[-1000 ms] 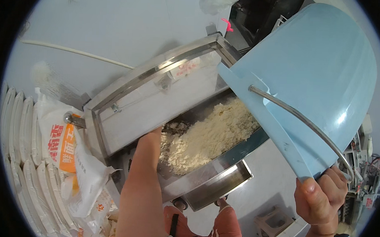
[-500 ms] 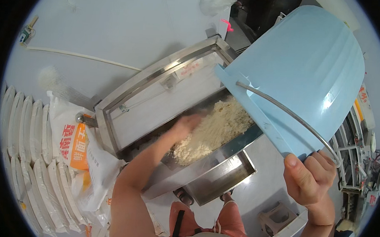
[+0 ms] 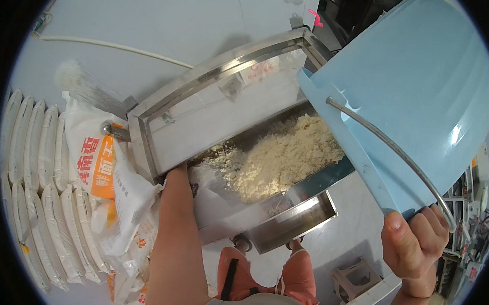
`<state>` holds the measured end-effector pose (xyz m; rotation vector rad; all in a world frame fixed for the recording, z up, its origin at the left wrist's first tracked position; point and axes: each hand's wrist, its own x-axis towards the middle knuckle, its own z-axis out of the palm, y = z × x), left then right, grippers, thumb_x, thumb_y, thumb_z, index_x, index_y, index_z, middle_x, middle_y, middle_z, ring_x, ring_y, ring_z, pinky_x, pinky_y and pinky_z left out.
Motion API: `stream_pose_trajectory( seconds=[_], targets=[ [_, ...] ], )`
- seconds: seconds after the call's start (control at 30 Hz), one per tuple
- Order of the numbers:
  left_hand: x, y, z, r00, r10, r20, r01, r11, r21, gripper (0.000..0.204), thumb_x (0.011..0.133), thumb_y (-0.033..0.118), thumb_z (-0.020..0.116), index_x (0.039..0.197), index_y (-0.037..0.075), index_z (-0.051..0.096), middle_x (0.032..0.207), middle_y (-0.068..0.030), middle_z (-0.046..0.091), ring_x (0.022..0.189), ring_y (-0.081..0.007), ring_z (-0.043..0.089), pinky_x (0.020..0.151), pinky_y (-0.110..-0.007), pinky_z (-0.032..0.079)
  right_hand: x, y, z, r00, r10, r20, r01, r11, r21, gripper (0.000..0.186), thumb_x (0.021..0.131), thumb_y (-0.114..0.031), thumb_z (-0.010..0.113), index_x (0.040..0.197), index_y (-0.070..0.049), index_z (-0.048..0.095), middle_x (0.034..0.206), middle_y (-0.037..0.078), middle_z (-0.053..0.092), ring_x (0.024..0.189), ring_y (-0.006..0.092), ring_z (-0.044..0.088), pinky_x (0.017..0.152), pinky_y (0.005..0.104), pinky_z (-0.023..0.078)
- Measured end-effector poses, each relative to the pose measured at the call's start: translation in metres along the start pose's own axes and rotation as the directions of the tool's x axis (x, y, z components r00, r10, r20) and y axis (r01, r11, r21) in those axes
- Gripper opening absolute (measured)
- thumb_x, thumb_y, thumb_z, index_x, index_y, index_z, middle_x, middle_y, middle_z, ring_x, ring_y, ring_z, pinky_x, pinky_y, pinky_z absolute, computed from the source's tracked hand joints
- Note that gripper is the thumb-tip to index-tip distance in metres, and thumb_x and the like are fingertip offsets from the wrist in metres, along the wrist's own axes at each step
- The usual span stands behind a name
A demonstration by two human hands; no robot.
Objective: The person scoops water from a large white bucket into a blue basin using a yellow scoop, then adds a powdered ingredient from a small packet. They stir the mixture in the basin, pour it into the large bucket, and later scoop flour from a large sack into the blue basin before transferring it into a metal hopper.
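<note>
A light blue bucket (image 3: 416, 100) lies tilted on its side at the right, its mouth toward a metal trough (image 3: 219, 225). My right hand (image 3: 415, 242) is closed on the bucket's rim, close to the end of its metal handle. In the trough sits a heap of pale, crumbly floury mix (image 3: 293, 154), with looser crumbs toward the left end. My left forearm (image 3: 176, 220) reaches to the trough's left end; the hand goes in beside the raised lid's edge, and its fingers are hidden. The metal-framed clear lid (image 3: 220, 72) stands open behind the trough.
Stacked white sacks (image 3: 32, 148) line the left side, with a printed white and orange bag (image 3: 104, 173) against the trough. Below the trough is a metal tray (image 3: 290, 222). A plastic stool (image 3: 356, 283) stands on the floor at lower right, with racks (image 3: 466, 206) beyond.
My left hand has moved left from the heap to the trough's left end, out of sight. My right hand still grips the bucket, which now appears slightly farther right.
</note>
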<state>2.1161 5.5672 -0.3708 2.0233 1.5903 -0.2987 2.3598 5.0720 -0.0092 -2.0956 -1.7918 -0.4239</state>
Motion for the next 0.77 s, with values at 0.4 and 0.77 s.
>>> stream_pose_trajectory(
  seconds=[0.4, 0.77],
  targets=[
    [-0.152, 0.155, -0.006, 0.798, 0.429, 0.424, -0.253, 0.876, -0.41, 0.079, 0.113, 0.06, 0.035, 0.165, 0.001, 0.041, 0.171, -0.0205, 0.04, 0.16, -0.0339, 0.035, 0.13, -0.042, 0.025, 0.007, 0.024, 0.005, 0.993, -0.099, -0.071, 0.098, 0.995, -0.02, 0.079, 0.077, 0.008, 0.078, 0.148, -0.025, 0.067, 0.068, -0.002, 0.032, 0.054, 0.0187, 0.037, 0.051, 0.0338, 0.033],
    [-0.006, 0.038, 0.051, 0.958, 0.25, 0.141, -0.244, 0.968, -0.06, 0.089, 0.108, 0.074, 0.031, 0.174, 0.016, 0.021, 0.181, -0.0155, 0.017, 0.167, -0.0309, 0.017, 0.137, -0.043, 0.009, 0.009, 0.015, 0.006, 0.99, -0.109, -0.086, 0.106, 0.993, -0.044, 0.078, 0.071, 0.002, 0.079, 0.144, -0.026, 0.072, 0.066, -0.003, 0.03, 0.053, 0.0152, 0.04, 0.051, 0.0325, 0.034]
  ],
)
